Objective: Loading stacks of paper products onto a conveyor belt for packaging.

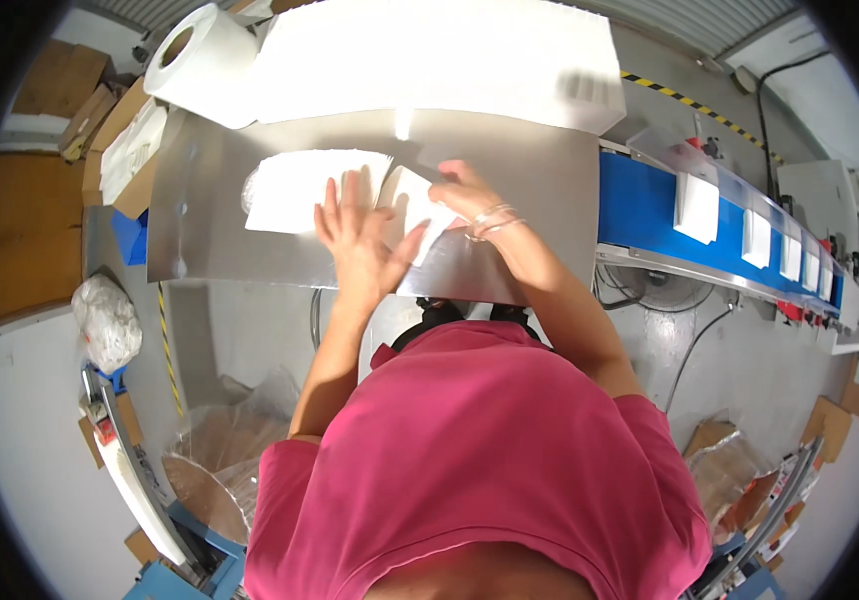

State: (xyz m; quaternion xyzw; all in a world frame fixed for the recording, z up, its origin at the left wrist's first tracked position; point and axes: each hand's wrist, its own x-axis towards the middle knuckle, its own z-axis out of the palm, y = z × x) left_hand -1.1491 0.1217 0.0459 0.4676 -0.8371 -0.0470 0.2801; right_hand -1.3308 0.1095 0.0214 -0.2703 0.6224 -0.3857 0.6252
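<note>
A fanned stack of thin white sheets (288,190) lies on the metal table in front of me. My left hand (358,240) rests on its right part, fingers stretched out and spread, with the thumb reaching toward a separate white folded sheet (408,200). That sheet stands at an angle beside the stack. My right hand (465,195) grips the sheet's right side, fingers bent around the edge; a thin bracelet circles the wrist. Whether the sheet is paper or cloth I cannot tell. Clear plastic (250,190) shows at the stack's left end.
Along the back of the metal table (540,215) stand tall white stacks (430,60) and a large white roll (212,65). To the right runs a blue conveyor belt (635,200) carrying several white folded pieces (697,208). An open carton (135,150) sits at the left.
</note>
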